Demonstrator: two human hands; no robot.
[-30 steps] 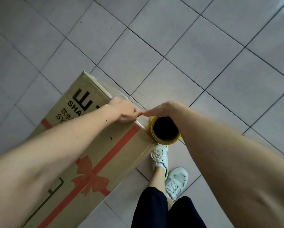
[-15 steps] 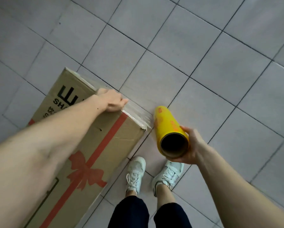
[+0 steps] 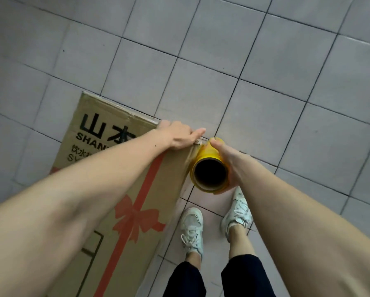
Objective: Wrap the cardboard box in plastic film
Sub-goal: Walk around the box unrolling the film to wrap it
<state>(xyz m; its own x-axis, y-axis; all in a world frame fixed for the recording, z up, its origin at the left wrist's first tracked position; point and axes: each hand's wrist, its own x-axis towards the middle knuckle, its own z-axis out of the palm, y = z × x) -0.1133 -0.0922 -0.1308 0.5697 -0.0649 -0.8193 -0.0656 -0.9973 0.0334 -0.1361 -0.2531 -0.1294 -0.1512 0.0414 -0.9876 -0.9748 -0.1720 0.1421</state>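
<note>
Standing on the grey tile floor [image 3: 254, 93] is a tall cardboard box [image 3: 137, 189], with its top face turned up toward the camera. The box is long, and its long way runs from the bottom left of the view up toward the middle. A red ribbon and bow are printed on it, and black letters sit near the far end.

Next comes the yellow roll of plastic film [image 3: 209, 166]. It sits just beside the right edge of the box, near the far corner. Its long way points up and down, so we look straight into the dark hole in its middle. A thin bit of clear film goes from the roll onto the box edge (it is hard to see).

The left hand [image 3: 177, 135] lies flat on the far corner of the box, fingers spread and pressing down, likely on the film's end. The right hand [image 3: 229, 159] is wrapped around the far side of the roll. The two hands are close, almost touching.

I think the roll must now travel around the box, and the right hand is the one to carry it.

Two white shoes [image 3: 192, 228] stand below the roll.
</note>
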